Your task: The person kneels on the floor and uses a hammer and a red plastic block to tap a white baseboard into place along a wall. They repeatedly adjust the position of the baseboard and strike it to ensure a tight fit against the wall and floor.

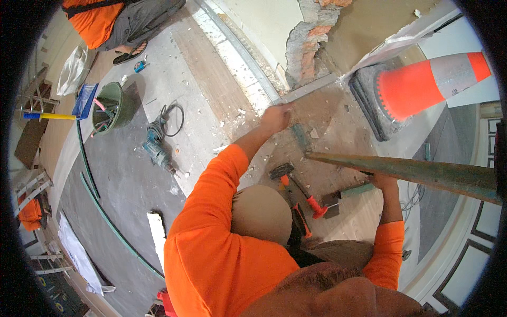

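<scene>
My left hand (276,118) reaches to the metal floor track (309,89) at the corner of the broken wall, its fingers drawn together; anything in them is too small to tell. My right hand (385,183) is partly behind the rusty metal post (417,168), beside a greenish bar (356,190); its fingers are mostly hidden. Between my arms, a club hammer (281,170) with a red-and-black handle lies on the floor. Close to it are a red-and-black hand tool (302,221) and a dark square plate (331,204). Another greenish piece (300,136) lies near the post's end.
An orange traffic cone (409,89) leans over at right. To the left lie a corded power drill (157,145), a green bucket (117,108) with tools and a tape measure (139,66). Rubble dots the floor. A person (121,26) crouches at far left.
</scene>
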A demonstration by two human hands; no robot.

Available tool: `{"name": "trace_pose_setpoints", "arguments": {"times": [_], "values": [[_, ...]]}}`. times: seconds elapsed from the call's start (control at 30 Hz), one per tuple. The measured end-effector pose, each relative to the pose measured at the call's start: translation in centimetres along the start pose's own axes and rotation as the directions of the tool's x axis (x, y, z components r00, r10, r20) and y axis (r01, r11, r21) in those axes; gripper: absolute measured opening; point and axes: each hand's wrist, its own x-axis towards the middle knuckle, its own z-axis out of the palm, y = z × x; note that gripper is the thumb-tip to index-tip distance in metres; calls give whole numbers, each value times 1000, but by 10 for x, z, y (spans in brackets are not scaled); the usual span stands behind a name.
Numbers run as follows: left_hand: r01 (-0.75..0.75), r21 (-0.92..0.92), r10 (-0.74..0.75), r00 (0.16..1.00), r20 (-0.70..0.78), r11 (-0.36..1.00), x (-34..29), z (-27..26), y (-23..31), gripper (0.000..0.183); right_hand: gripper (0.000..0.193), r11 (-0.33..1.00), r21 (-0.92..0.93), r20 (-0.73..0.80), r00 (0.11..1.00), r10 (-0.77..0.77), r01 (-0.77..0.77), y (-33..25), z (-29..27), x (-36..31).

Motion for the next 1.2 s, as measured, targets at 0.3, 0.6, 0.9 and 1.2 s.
{"name": "trace_pose_setpoints", "arguments": {"times": [0.3, 0.6, 0.9, 1.2], "values": [[-247, 153, 231, 966, 114, 957, 46, 50, 82, 62, 51, 987, 162, 14, 1000, 8, -10, -14, -20, -14], [-331, 497, 267, 943, 198, 802, -79, 18, -38, 64, 35, 969, 247, 0, 1000, 26, -25, -13, -15, -7], [1, 593, -31, 999, 40, 806, -70, 3, -43, 81, 36, 994, 94, 126, 991, 38, -50, -20, -39, 15], [-292, 279, 169, 905, 391, 915, -82, 17, -44, 71, 33, 977, 180, 116, 989, 96, -116, -41, -73, 6]]}}
